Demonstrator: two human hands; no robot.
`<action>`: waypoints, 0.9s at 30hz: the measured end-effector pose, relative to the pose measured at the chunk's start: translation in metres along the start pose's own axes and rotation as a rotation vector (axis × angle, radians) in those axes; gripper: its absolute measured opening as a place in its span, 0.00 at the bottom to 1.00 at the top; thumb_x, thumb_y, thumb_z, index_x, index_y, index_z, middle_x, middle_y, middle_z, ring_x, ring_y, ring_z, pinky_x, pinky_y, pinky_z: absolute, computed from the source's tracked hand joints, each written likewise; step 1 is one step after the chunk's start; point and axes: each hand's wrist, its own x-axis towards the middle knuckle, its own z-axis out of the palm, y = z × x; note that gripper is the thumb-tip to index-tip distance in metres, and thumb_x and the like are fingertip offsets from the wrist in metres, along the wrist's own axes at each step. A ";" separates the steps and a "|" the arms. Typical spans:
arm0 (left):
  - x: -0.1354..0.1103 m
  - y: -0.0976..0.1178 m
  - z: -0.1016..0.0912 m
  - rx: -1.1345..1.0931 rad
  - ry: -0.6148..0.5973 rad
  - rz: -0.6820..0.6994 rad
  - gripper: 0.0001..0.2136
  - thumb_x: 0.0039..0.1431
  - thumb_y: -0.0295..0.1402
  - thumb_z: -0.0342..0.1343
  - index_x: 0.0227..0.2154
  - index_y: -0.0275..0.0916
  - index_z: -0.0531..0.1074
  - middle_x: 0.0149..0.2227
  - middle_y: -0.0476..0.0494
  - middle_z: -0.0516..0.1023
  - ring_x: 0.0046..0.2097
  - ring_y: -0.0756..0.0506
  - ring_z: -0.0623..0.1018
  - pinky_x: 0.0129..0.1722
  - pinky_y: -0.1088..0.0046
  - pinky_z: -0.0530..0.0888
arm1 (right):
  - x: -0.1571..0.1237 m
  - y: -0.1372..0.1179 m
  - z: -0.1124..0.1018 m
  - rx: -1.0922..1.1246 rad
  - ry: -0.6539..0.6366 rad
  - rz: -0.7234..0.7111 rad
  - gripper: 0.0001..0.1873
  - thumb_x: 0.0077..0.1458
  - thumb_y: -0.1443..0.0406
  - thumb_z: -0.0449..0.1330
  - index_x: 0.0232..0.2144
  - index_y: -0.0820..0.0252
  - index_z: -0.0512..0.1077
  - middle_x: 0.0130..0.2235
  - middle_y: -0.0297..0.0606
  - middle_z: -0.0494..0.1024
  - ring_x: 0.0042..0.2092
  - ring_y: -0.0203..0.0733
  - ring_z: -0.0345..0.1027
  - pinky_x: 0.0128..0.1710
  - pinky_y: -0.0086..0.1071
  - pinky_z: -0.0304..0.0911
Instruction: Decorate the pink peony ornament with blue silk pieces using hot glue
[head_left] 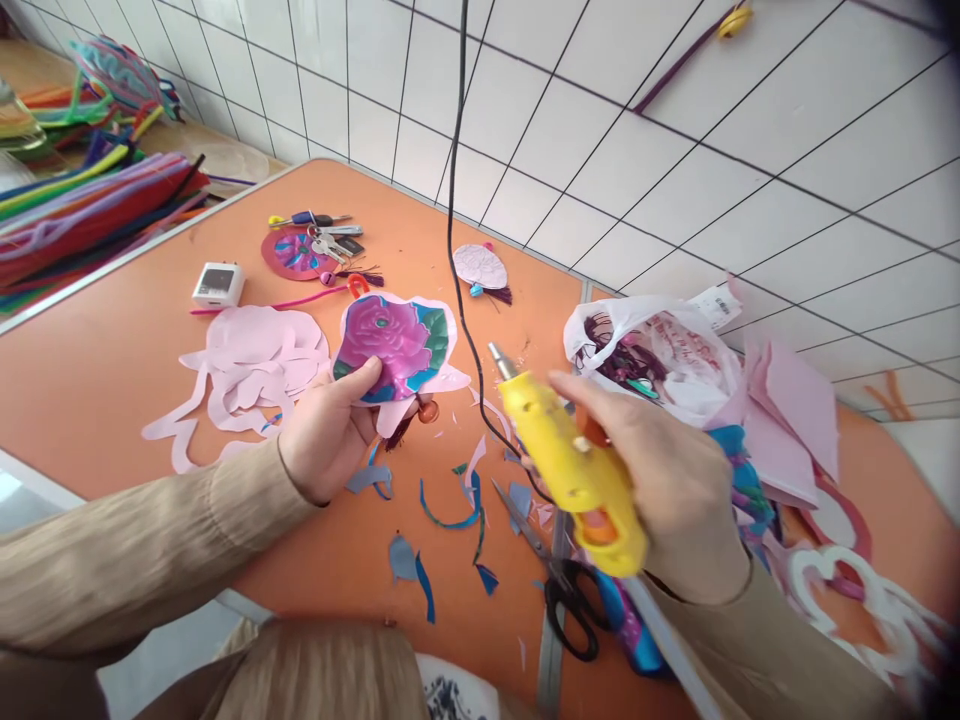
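My left hand (330,435) pinches a flower-shaped piece (390,345) backed in pink, its front showing a magenta rose with green and blue leaves. A red loop sits at its top, and a small orange bell (428,411) with a dark tassel hangs below. My right hand (660,460) is closed round a yellow hot glue gun (566,450), whose metal nozzle points up and left, apart from the flower piece. A glue stick (667,640) sticks out of its back end. Black-handled scissors (562,585) lie on the table just under the gun.
Pink cutout scraps (255,370) lie at left, near a white charger (217,286). Keys (334,243) rest by a round ornament (289,255). A white plastic bag (697,370) stands at right. A black cord (453,190) hangs down across the orange table (300,570).
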 end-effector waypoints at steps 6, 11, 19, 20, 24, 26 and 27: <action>-0.001 0.001 0.002 -0.023 -0.028 0.078 0.09 0.66 0.24 0.51 0.33 0.31 0.75 0.29 0.40 0.82 0.27 0.47 0.81 0.26 0.76 0.78 | 0.015 -0.010 0.006 -0.194 -0.042 -0.181 0.12 0.65 0.72 0.53 0.46 0.65 0.74 0.26 0.36 0.74 0.28 0.39 0.67 0.29 0.35 0.59; -0.003 0.001 0.001 0.007 -0.063 0.084 0.09 0.67 0.26 0.50 0.36 0.30 0.75 0.31 0.38 0.82 0.29 0.45 0.81 0.27 0.73 0.78 | 0.013 -0.010 0.010 -0.288 -0.040 -0.217 0.12 0.64 0.74 0.54 0.45 0.69 0.76 0.25 0.37 0.73 0.27 0.41 0.64 0.28 0.37 0.56; -0.001 0.000 -0.006 0.005 -0.191 0.093 0.07 0.64 0.31 0.55 0.38 0.31 0.74 0.31 0.37 0.81 0.27 0.44 0.79 0.27 0.70 0.76 | 0.010 -0.010 0.010 -0.321 -0.045 -0.229 0.13 0.63 0.75 0.54 0.46 0.72 0.75 0.25 0.38 0.73 0.28 0.41 0.62 0.28 0.37 0.54; 0.000 0.000 -0.006 -0.003 -0.189 0.086 0.07 0.64 0.31 0.55 0.38 0.31 0.74 0.31 0.36 0.81 0.28 0.44 0.80 0.28 0.69 0.76 | 0.010 -0.011 0.010 -0.321 -0.042 -0.229 0.12 0.63 0.76 0.54 0.46 0.72 0.75 0.25 0.38 0.73 0.28 0.41 0.62 0.28 0.37 0.54; 0.000 0.000 -0.005 -0.021 -0.169 0.041 0.09 0.66 0.30 0.51 0.38 0.30 0.74 0.31 0.34 0.81 0.30 0.42 0.80 0.30 0.68 0.77 | 0.010 -0.011 0.009 -0.334 -0.033 -0.224 0.11 0.63 0.76 0.55 0.45 0.73 0.76 0.24 0.38 0.73 0.27 0.42 0.62 0.28 0.37 0.53; 0.000 0.000 -0.004 -0.023 -0.164 0.031 0.11 0.67 0.30 0.48 0.37 0.30 0.75 0.30 0.34 0.80 0.29 0.43 0.80 0.29 0.69 0.77 | 0.010 -0.012 0.009 -0.357 -0.024 -0.224 0.10 0.63 0.75 0.56 0.44 0.73 0.76 0.24 0.37 0.72 0.27 0.41 0.61 0.28 0.37 0.53; 0.000 0.001 -0.004 -0.027 -0.160 0.028 0.12 0.67 0.30 0.48 0.36 0.30 0.75 0.29 0.35 0.80 0.29 0.43 0.80 0.28 0.70 0.77 | 0.011 -0.012 0.009 -0.372 -0.018 -0.227 0.10 0.63 0.75 0.57 0.44 0.73 0.76 0.24 0.37 0.72 0.27 0.41 0.61 0.28 0.37 0.52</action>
